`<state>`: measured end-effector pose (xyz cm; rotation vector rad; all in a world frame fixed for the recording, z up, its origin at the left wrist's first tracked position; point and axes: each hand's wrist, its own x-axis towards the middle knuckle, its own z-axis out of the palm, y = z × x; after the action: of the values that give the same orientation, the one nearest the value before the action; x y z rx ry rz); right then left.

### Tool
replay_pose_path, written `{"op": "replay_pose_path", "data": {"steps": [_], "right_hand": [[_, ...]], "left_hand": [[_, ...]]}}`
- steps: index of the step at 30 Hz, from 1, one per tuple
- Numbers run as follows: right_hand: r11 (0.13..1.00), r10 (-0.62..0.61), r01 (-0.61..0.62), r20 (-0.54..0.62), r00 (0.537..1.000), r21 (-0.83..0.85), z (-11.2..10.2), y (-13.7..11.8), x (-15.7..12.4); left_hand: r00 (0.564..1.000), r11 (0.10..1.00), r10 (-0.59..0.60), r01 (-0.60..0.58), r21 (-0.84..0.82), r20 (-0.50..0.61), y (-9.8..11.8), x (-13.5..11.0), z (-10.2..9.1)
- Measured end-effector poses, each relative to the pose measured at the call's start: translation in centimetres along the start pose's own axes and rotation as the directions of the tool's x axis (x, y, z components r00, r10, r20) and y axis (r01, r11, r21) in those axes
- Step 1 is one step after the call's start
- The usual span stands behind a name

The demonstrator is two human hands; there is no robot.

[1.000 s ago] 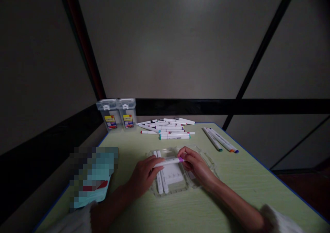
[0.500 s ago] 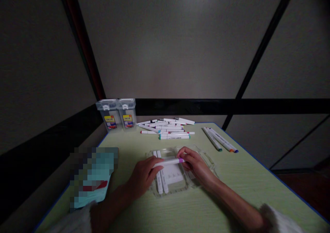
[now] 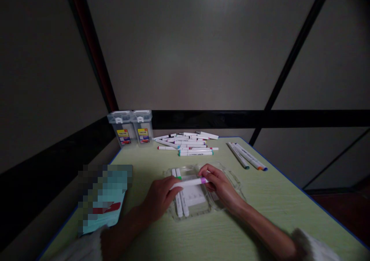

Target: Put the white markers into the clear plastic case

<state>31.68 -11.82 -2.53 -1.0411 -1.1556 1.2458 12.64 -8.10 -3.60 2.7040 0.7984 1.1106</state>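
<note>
A white marker (image 3: 190, 182) with a purple band lies level between my two hands, above an open clear plastic case (image 3: 199, 215). My left hand (image 3: 160, 196) pinches its left end between thumb and fingers. Around the purple end, the fingers of my right hand (image 3: 218, 182) are closed. Two white markers (image 3: 182, 205) lie side by side in the left part of the case, partly covered by the held marker and my left fingers. A pale printed sheet (image 3: 195, 195) shows in the case beside them.
Several white markers (image 3: 187, 141) lie in a pile at the back. Three more markers (image 3: 247, 157) rest on the right. Two clear lidded boxes (image 3: 141, 128) stand at the back left. A teal object (image 3: 108, 199), partly pixelated, lies on the table's left side.
The left end of the held marker has dipped slightly. A green band on one marker in the case now shows more. Both hands stay nearly in place.
</note>
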Motion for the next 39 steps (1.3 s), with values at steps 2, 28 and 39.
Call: {"op": "replay_pose_path", "data": {"steps": [2,28,39], "right_hand": [[1.0,-0.002,0.002,0.003,1.0,-0.015,0.0,-0.1,-0.1],[0.992,-0.036,0.035,-0.007,0.999,-0.123,0.2,-0.1,-0.2],[0.993,-0.039,0.024,-0.134,0.99,-0.117,0.1,0.6,-0.1]], "left_hand": [[1.0,1.0,0.012,-0.012,0.008,-0.003,-0.1,0.0,0.0],[0.997,0.998,0.049,-0.047,0.036,-0.059,-0.3,-0.2,0.1],[0.98,0.984,0.172,-0.165,0.069,-0.103,0.5,-0.2,0.1]]}}
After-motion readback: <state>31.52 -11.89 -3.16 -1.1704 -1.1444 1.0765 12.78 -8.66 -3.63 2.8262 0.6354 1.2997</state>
